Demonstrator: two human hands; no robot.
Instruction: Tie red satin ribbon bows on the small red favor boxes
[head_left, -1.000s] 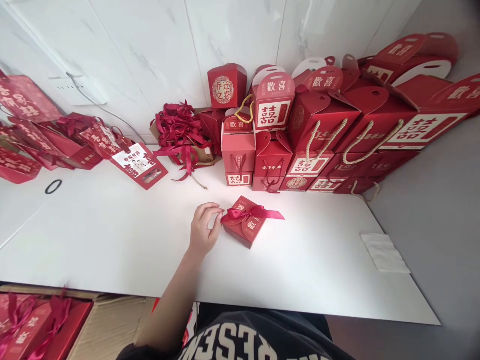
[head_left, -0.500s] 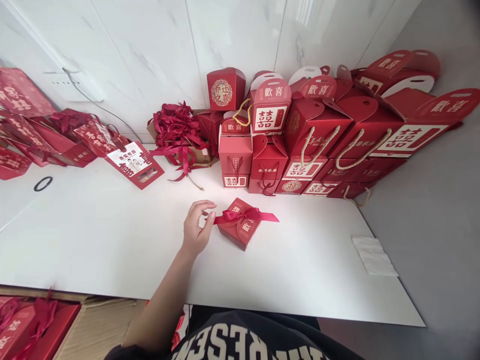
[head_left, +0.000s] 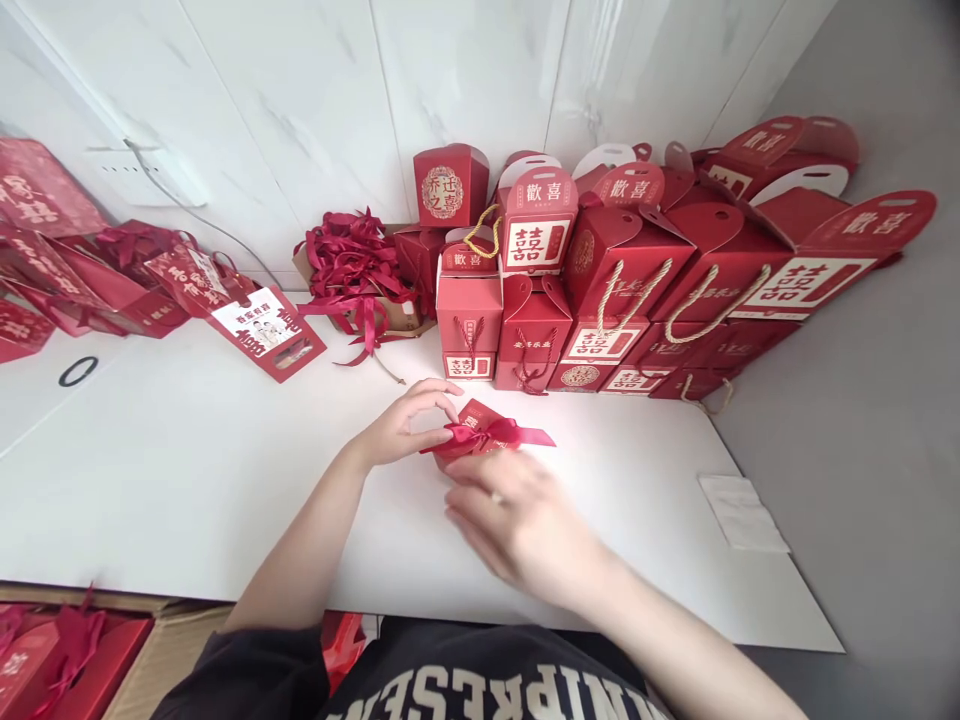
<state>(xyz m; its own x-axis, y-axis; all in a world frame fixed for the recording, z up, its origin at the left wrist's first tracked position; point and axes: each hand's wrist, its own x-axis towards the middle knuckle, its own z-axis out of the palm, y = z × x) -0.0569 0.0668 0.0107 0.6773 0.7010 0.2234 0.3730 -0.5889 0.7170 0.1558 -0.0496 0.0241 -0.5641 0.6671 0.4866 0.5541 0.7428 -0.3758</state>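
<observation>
A small red gift box with pale lettering lies on the white table, crossed by a crimson ribbon bow. My left hand comes from the left, thumb and index finger curved into a ring whose tips meet the bow's left loop. Over the near side of the box is my right hand, blurred by motion, with a ring on one finger. Its fingers are bent, and their tips are partly hidden. Much of the box's front is covered by this hand.
Stacked red gift boxes line the wall at back right. Tangled crimson ribbons fill an open carton behind the left hand. Flat red packages and a black ring lie left. A white tissue is near the right edge.
My right hand has come into view from the lower right and now covers the box's front. My left hand has shifted right, its fingertips reaching the bow's loop.
</observation>
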